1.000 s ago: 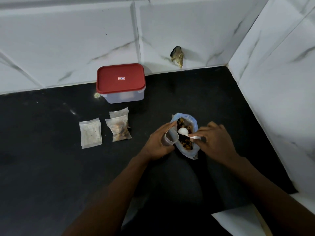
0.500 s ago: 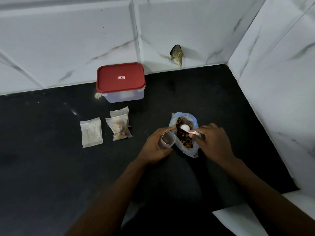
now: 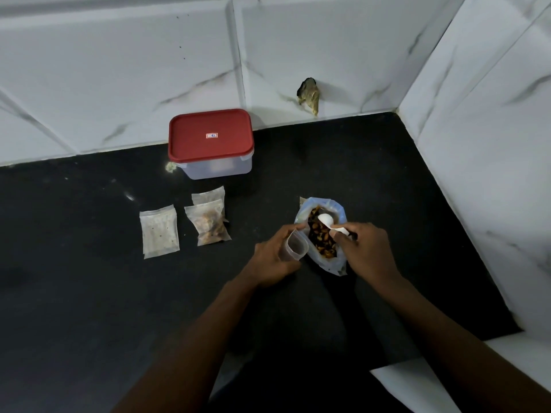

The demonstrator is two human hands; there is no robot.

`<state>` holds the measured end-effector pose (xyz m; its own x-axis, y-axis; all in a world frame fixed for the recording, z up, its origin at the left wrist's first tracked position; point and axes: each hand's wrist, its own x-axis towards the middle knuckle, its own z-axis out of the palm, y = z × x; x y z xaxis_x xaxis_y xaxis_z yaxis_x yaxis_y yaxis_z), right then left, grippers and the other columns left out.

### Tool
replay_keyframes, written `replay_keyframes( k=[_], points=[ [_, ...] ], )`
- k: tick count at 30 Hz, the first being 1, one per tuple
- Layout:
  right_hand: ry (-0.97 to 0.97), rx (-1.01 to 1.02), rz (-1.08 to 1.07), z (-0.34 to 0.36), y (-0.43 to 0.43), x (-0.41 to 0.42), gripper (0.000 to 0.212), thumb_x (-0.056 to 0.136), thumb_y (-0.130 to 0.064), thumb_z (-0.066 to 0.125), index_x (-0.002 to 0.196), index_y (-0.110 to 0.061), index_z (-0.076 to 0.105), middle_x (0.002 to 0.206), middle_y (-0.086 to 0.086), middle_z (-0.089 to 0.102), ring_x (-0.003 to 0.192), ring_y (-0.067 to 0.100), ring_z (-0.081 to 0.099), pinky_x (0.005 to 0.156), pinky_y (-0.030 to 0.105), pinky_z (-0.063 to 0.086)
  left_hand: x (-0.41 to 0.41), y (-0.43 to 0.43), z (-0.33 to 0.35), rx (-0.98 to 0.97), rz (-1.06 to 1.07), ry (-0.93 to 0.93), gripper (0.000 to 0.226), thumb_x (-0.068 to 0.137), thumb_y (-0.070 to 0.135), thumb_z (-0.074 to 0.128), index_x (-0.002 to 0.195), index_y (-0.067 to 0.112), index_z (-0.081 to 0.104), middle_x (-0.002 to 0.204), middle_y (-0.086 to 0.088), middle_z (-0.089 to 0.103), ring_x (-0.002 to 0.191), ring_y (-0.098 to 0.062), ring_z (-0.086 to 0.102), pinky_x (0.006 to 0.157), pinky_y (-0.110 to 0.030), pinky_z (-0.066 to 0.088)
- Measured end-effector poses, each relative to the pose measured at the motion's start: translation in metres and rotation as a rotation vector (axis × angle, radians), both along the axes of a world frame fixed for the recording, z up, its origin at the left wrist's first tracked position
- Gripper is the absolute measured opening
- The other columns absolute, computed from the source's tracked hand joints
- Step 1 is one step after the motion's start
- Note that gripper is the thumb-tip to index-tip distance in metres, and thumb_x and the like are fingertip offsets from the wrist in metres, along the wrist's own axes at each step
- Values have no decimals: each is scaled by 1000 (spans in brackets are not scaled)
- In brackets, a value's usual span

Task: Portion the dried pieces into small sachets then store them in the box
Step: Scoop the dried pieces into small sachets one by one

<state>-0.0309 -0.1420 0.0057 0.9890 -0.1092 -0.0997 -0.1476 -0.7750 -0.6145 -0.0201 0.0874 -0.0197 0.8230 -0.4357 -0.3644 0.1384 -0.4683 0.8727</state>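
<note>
Two pale sachets (image 3: 159,231) and one filled sachet (image 3: 210,228) lie on the tabletop (image 3: 89,293) before the red-lidded box (image 3: 210,144). Your left grip (image 3: 274,257) holds an open sachet (image 3: 293,248) just beside the bag (image 3: 336,205) of dried pieces (image 3: 320,244); your right grip (image 3: 369,251) pinches a white spoon (image 3: 326,219) over them.

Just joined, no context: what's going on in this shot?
A person is portioning dried pieces on a black counter. The left hand holds a small clear sachet open beside the blue-tinted bag. The right hand holds a white plastic spoon, its bowl over the pieces in the bag. One filled sachet and two flatter sachets lie to the left. The red-lidded box stands near the wall, lid on.
</note>
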Motion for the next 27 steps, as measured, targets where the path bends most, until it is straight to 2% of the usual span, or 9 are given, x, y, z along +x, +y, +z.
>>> replay_keyframes(
  k=[2,5,7,10,16,18,20,24,27],
  points=[
    [76,70,-51,3,1,-1,17,97,-26,65,110,-20,74,94,-11,70,80,-6,62,65,10,44,-1,-2,-2,21,5,20,80,85,13,74,143,55,38,130,21,48,115,-14,59,105,-50,50],
    [64,-29,-28,0,5,-5,20,97,-30,63,113,-21,71,102,-5,71,88,1,65,74,21,53,-1,-3,-2,13,-2,49,79,79,23,73,136,65,37,128,31,44,123,-18,56,110,-61,43],
    [11,-118,-9,-1,9,-8,22,96,-34,63,114,-22,70,101,-4,68,89,5,63,76,27,55,-2,-4,-2,-6,5,54,80,82,17,74,136,64,38,129,32,44,125,-11,53,111,-59,43],
    [38,-55,-22,5,12,-10,16,96,-28,65,110,-23,72,93,-12,67,84,1,64,73,24,55,-2,-3,-2,-14,31,57,80,84,10,74,137,61,41,129,34,46,123,-3,52,111,-55,45],
    [263,-29,-5,16,15,-1,15,99,-24,60,108,-27,71,91,-11,71,83,1,66,72,21,54,-4,-5,-1,-30,46,79,79,79,22,73,139,61,39,133,23,47,127,-19,52,105,-55,50],
    [317,79,-59,20,14,4,16,100,-20,58,104,-25,72,84,-8,72,79,2,68,66,18,51,-4,-5,0,-33,45,81,80,76,27,72,140,62,38,136,20,47,128,-23,50,105,-56,49],
    [378,218,-145,24,10,9,16,100,-17,58,100,-22,73,81,-5,73,78,4,69,71,22,53,-4,-4,-2,-42,49,91,82,77,25,73,141,61,37,139,13,48,128,-26,50,101,-56,52],
    [489,263,-117,35,4,11,14,100,-19,58,100,-17,72,85,0,73,79,4,67,66,19,43,-5,-4,-4,-79,55,106,83,85,11,73,144,55,36,143,4,48,123,-22,56,92,-50,60],
    [494,277,-117,35,6,12,11,100,-19,59,101,-20,70,85,-1,73,82,4,67,77,23,49,-5,-5,-5,-108,49,111,84,87,6,73,147,49,35,147,4,46,126,-15,55,96,-44,59]
  ],
)
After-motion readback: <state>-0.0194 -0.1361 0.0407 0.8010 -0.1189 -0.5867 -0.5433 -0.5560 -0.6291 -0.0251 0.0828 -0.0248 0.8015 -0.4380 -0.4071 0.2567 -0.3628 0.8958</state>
